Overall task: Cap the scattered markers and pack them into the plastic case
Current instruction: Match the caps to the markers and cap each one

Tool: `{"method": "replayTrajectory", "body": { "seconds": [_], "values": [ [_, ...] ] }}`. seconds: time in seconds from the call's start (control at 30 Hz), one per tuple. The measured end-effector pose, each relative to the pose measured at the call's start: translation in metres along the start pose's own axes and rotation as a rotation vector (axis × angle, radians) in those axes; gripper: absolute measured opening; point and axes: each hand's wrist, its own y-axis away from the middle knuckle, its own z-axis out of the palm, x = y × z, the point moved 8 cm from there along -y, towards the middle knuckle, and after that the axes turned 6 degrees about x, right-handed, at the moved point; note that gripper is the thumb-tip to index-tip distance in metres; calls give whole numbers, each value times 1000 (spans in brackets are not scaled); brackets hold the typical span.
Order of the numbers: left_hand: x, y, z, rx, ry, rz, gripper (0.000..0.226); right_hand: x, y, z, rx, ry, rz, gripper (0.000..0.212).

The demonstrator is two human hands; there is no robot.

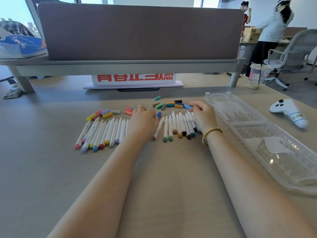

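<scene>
Both hands rest on the rows of uncapped markers (pixel 106 133) on the counter (pixel 51 169): left hand (pixel 144 121) and right hand (pixel 202 115), fingers curled, grip unclear; loose caps (pixel 171 105) lie beyond, open plastic case (pixel 257 133) to the right

white game controller (pixel 289 112), iced drink cup (pixel 256 76)

Bright daylight enters from the windows (pixel 15 12) (upper left); edges bow with wide-angle distortion, background slightly soft.
</scene>
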Motion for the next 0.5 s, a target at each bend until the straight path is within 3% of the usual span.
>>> {"method": "replayTrajectory", "body": {
  "seconds": [0.23,0.33,0.5],
  "values": [
    [6,-3,21,-193,-123,51,40,-1,-1,8,-41,-1,24,34],
    [11,-3,23,-220,-117,46,32,-6,-1,15,-56,5,15,34],
    [-2,-19,14,-195,144,-142,31,-22,-11,44,-143,105,-58,31]
  ]
}}
